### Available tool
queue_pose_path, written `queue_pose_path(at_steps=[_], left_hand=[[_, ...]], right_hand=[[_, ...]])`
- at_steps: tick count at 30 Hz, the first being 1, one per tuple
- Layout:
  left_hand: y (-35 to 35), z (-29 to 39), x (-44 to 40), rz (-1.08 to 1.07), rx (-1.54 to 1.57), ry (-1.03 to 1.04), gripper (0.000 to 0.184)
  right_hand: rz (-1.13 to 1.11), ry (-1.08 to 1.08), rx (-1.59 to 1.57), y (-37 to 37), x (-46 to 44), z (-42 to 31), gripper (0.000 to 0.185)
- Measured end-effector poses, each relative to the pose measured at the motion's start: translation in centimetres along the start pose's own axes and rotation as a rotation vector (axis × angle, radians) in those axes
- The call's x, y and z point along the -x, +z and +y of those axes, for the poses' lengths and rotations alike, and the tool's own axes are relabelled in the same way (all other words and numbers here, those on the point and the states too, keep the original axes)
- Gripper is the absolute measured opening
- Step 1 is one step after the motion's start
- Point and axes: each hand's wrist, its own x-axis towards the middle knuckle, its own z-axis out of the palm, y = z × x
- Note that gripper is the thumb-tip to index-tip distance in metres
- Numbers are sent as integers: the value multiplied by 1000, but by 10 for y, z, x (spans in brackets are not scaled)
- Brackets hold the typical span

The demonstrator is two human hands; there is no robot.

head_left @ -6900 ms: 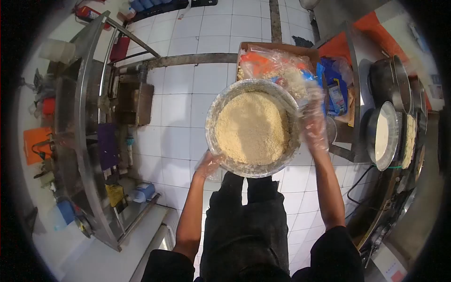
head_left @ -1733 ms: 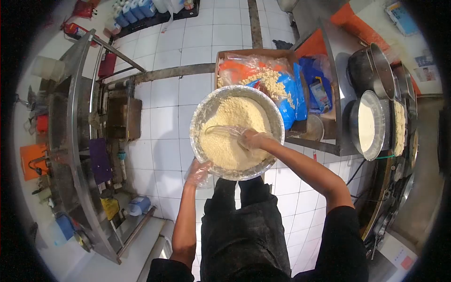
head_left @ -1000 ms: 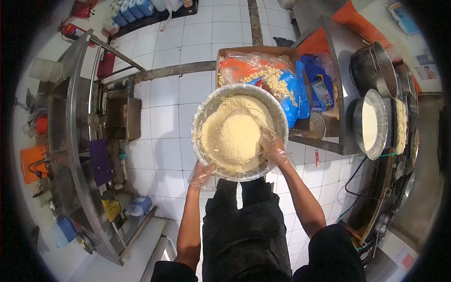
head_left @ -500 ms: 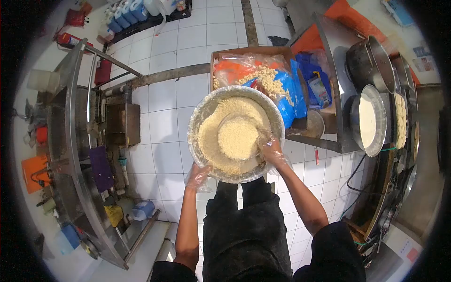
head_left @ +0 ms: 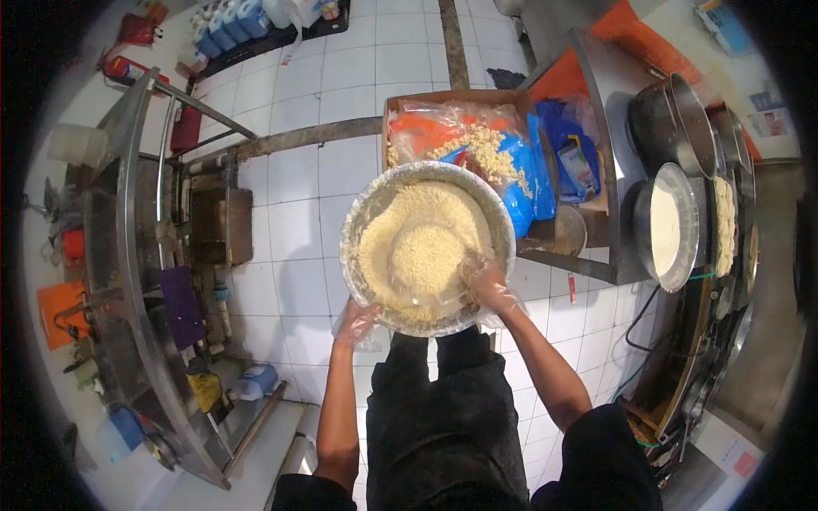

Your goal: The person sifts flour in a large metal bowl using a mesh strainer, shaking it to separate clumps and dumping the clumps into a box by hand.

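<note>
Bowl (head_left: pixel 350 243) mid-frame is evenly round, mouth up; left hand (head_left: pixel 357 321) grips its rim, right hand (head_left: pixel 487 286) holds a clear dish (head_left: pixel 421 299) of crumbs (head_left: pixel 428 255).

The big bowl (head_left: pixel 501 223) is silver grey with whitish smudges. The crumbs (head_left: pixel 433 203) are pale yellow, and the small bowl (head_left: pixel 426 300) in them is see-through, like the gloves (head_left: pixel 356 322). The apron (head_left: pixel 439 426) is black. The floor (head_left: pixel 349 64) has white squares with thin dark lines. The box (head_left: pixel 498 96) is brown, with orange plastic (head_left: pixel 413 132) and bright blue plastic (head_left: pixel 537 192). One cloth (head_left: pixel 181 307) is purple, another cloth (head_left: pixel 204 392) is yellow, and the jugs (head_left: pixel 226 32) are blue.
</note>
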Motion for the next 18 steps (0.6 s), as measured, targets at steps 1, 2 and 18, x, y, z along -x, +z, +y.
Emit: queue_pose_path(at_steps=[1, 2, 18], left_hand=[[-1, -2, 1, 15, 3, -11, 48], [-4, -4, -1, 30, 7, -20, 50], [-5, 6, 2, 34, 163, -128, 70]], right_hand=[[36, 30, -88, 2, 3, -1, 41], [73, 58, -175, 3, 5, -3, 41], [-114, -172, 104, 3, 0, 9, 45]])
